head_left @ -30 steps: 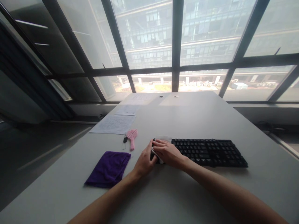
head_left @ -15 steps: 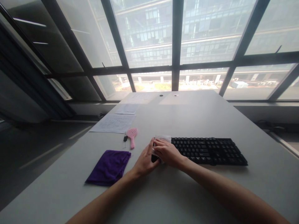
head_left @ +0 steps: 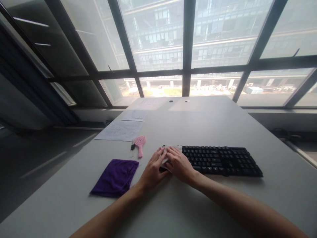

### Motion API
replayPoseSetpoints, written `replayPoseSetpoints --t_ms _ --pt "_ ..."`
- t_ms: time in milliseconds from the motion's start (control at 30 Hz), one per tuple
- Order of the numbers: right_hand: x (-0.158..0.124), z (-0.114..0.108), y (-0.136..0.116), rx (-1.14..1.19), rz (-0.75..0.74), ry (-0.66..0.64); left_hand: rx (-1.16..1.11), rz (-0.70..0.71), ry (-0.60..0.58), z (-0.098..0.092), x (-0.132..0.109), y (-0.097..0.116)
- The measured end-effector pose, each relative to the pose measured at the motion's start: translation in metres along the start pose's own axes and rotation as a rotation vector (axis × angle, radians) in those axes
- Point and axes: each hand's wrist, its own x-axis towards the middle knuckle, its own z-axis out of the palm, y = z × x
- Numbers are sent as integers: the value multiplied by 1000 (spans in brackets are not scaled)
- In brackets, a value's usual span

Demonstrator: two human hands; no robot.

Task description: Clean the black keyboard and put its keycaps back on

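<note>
A black keyboard (head_left: 223, 161) lies on the white table, its left end under my hands. A thin white wipe (head_left: 178, 148) covers part of that left end. My right hand (head_left: 180, 165) rests on the wipe, its fingers pressed down together on it. My left hand (head_left: 153, 170) is at the keyboard's left edge, fingers stretched toward the wipe and touching my right hand's fingertips; whether it grips the wipe is hidden.
A folded purple cloth (head_left: 115, 178) lies left of my left forearm. Beyond it are a pink hairbrush (head_left: 140, 143), a small black item (head_left: 133, 147) and paper sheets (head_left: 119, 130) along the table's left edge. Windows stand behind the table.
My left hand's fingers have shifted slightly, closer to the wipe and my right hand. The wipe looks a little more flattened and moved. My right hand has shifted only slightly.
</note>
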Motion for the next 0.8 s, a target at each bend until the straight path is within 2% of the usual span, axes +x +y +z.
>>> replayPoseSetpoints --t_ms 167,333,533,667,800 --pt "-4 2 2 -12 -44 -4 52 141 -10 -9 0 6" --pt "-7 2 -2 36 -25 59 97 119 -23 -9 -1 8" --pt "-15 -1 -2 -15 -82 -9 181 131 -97 -12 -1 10" --pt "-17 -1 -1 -3 -126 -6 214 96 -81 -14 -2 20" --pt "-18 -3 -5 -21 -82 12 226 46 -55 -13 -4 26"
